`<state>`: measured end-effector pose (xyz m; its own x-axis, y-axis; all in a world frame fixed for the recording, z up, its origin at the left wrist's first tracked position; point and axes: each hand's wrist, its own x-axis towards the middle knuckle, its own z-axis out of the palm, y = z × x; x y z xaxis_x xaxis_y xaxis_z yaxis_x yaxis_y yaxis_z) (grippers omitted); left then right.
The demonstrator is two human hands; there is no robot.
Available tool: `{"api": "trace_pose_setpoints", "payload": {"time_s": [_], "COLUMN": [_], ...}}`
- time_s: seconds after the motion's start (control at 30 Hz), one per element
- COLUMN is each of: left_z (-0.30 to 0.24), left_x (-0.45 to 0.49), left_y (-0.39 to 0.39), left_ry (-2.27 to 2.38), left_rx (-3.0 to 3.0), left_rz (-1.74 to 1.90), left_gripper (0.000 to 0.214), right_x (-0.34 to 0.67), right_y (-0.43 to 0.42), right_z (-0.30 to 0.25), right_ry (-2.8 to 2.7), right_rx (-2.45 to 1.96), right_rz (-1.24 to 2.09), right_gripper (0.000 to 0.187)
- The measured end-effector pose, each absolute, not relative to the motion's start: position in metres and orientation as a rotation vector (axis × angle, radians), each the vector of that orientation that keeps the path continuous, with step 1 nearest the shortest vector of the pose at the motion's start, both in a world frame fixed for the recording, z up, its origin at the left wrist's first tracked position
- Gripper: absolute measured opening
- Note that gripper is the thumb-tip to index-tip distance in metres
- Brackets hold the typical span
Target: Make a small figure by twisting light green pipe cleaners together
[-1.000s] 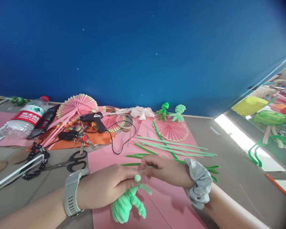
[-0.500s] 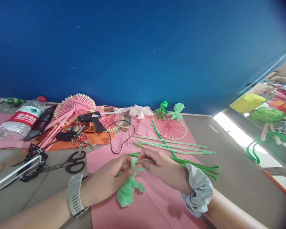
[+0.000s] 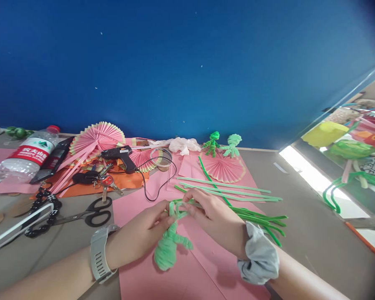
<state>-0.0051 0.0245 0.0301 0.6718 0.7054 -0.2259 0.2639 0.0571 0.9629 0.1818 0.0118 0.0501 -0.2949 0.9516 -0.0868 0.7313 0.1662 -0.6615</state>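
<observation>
A light green pipe-cleaner figure [image 3: 168, 248] hangs between my two hands above a pink paper sheet [image 3: 206, 266]. My left hand [image 3: 140, 236], with a grey watch on its wrist, pinches the figure near its upper end. My right hand [image 3: 213, 218], with a grey scrunchie on its wrist, pinches the looped stem at the top of the figure. Loose green pipe cleaners [image 3: 234, 196] lie on the pink sheet just beyond my right hand.
Scissors [image 3: 90, 214], keys [image 3: 108, 183], a black glue gun [image 3: 120, 156], pink paper fans [image 3: 96, 139], a water bottle [image 3: 25, 156] and a phone [image 3: 51, 160] crowd the left. Two finished green figures [image 3: 223, 146] stand by another fan [image 3: 221, 166] at the blue wall.
The figure has been lifted away from me and turned more upright. My right hand has bent the top stem into a loop. Both hands have shifted slightly forward.
</observation>
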Motion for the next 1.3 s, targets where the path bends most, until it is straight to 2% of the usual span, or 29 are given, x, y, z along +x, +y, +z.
{"api": "trace_pose_setpoints", "payload": {"time_s": [0.13, 0.3, 0.53, 0.67, 0.8, 1.03, 1.3], "left_z": [0.03, 0.032, 0.033, 0.034, 0.035, 0.029, 0.026], "left_x": [-0.007, -0.008, -0.005, -0.006, -0.005, -0.007, -0.01], "left_y": [0.024, 0.024, 0.024, 0.025, 0.026, 0.024, 0.021], "left_ry": [0.805, 0.835, 0.683, 0.669, 0.711, 0.898, 0.962], "left_rx": [1.382, 1.311, 1.211, 1.233, 1.27, 1.326, 1.198], "left_rz": [0.451, 0.488, 0.493, 0.456, 0.45, 0.503, 0.51], "left_gripper": [0.021, 0.015, 0.014, 0.021, 0.028, 0.026, 0.027], "right_x": [0.186, 0.189, 0.192, 0.193, 0.192, 0.188, 0.184], "right_y": [0.013, 0.015, 0.017, 0.016, 0.016, 0.01, 0.007], "right_z": [0.043, 0.036, 0.037, 0.037, 0.038, 0.039, 0.034], "right_ry": [-2.196, -2.322, -2.284, -2.258, -2.25, -2.332, -2.311], "right_rx": [-1.523, -1.439, -1.445, -1.412, -1.438, -1.387, -1.361], "right_rz": [0.827, 0.806, 0.813, 0.788, 0.752, 0.65, 0.691], "right_gripper": [0.013, 0.031, 0.016, 0.019, 0.013, 0.021, 0.016]}}
